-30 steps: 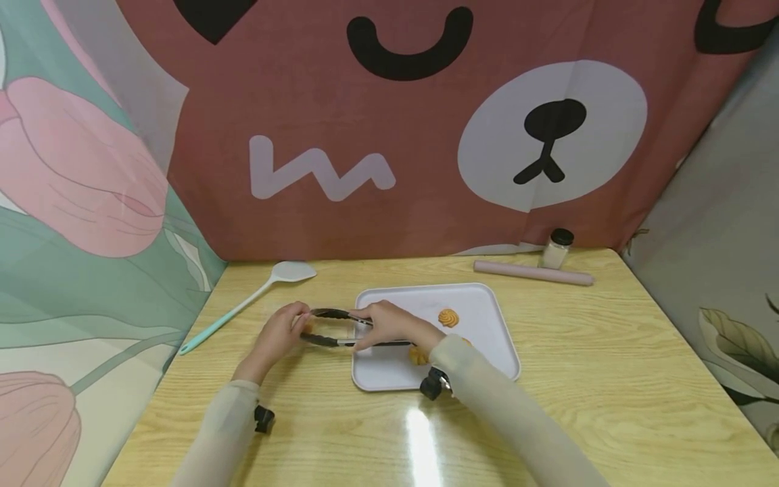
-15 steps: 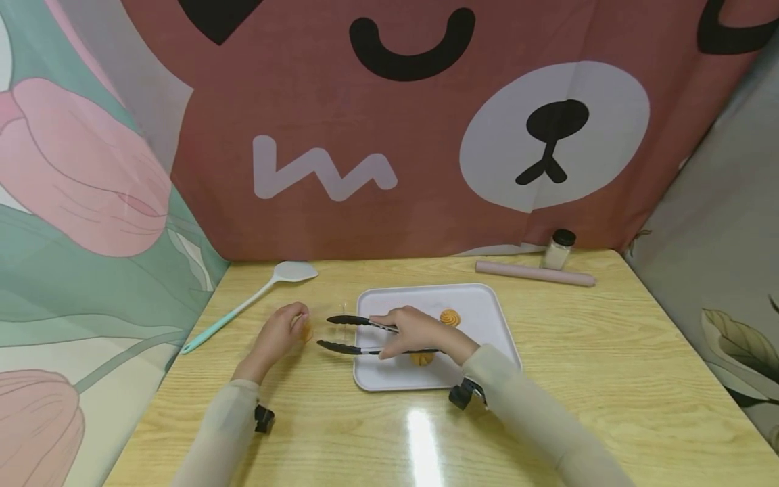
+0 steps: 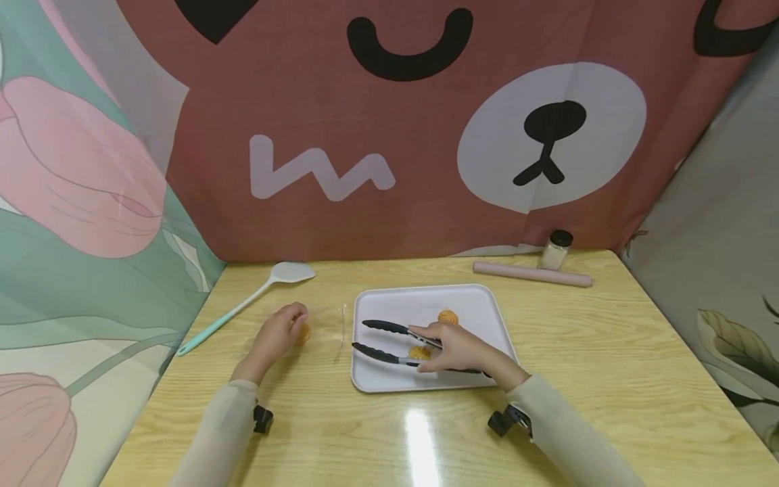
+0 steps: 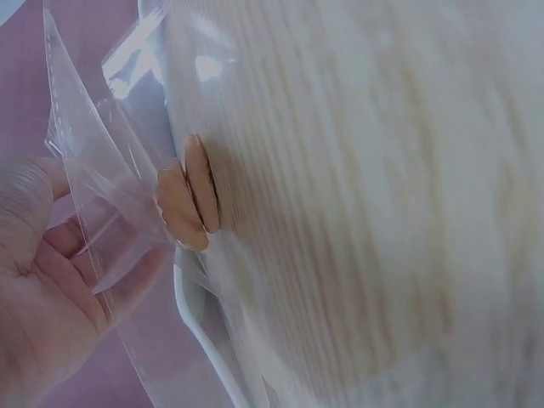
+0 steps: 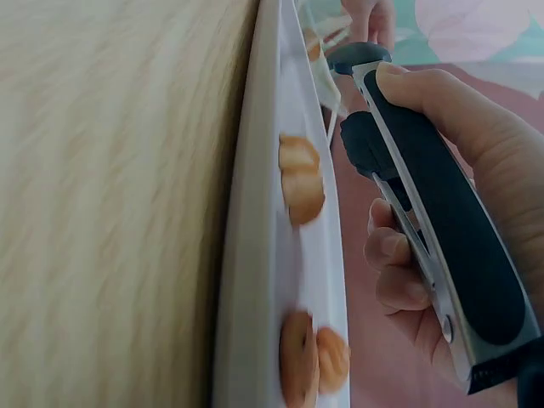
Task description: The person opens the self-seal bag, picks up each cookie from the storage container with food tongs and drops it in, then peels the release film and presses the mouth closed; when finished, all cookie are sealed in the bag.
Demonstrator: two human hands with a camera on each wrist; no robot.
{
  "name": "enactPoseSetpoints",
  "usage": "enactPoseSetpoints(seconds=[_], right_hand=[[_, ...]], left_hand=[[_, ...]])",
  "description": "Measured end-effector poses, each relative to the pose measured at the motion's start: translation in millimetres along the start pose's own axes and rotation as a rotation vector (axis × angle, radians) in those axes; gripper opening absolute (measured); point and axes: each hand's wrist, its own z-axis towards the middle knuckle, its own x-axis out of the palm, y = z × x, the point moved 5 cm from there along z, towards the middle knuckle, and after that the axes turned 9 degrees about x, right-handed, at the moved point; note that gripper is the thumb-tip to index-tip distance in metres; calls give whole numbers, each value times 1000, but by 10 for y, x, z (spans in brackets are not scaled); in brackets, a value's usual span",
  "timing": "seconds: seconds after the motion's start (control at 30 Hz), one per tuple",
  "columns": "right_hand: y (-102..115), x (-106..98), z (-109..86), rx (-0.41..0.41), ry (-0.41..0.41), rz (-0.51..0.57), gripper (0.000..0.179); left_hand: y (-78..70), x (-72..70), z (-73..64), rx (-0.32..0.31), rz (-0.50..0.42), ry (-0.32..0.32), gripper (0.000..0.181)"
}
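My left hand (image 3: 276, 338) holds a clear plastic bag (image 4: 127, 153) near its edge, on the table left of the tray. Two golden-brown cookies (image 4: 180, 208) lie inside the bag in the left wrist view. My right hand (image 3: 465, 352) grips black-and-steel tongs (image 5: 442, 204) by the handles. The black tong tips point left over the white tray (image 3: 487, 296), spread apart with nothing between them. Piped swirl cookies sit on the tray: one toward the back (image 3: 448, 316), another (image 3: 420, 352) partly seen between the tong arms. The right wrist view shows several cookies (image 5: 302, 178) on the tray.
A spatula (image 3: 243, 302) with a mint handle lies at the back left. Behind the tray on the right are a pink rolling pin (image 3: 532, 273) and a black-lidded jar (image 3: 556, 250). A printed cloth (image 3: 341, 230) hangs along the table's back edge.
My right hand has moved right with the tongs, from beside the left hand and the bag to over the tray. The left hand has stayed in place.
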Motion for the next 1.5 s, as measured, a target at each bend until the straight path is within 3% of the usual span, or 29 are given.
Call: enactPoseSetpoints(seconds=[0.2, 0.47, 0.73, 1.07, 1.5], right_hand=[[-217, -128, -246, 0, -90, -5, 77], [-504, -351, -511, 73, -180, 24, 78], [-733, -552, -735, 131, -257, -14, 77], [-872, -627, -818, 158, -223, -55, 78], [-949, -705, -743, 205, -135, -45, 80]], left_hand=[[-14, -2, 15, -1, -13, -2, 12], [1, -12, 20, 5, -16, -29, 13], [9, 11, 29, 13, -6, -31, 11], [-28, 7, 22, 33, 8, -41, 11], [-33, -9, 19, 45, -21, -51, 12]])
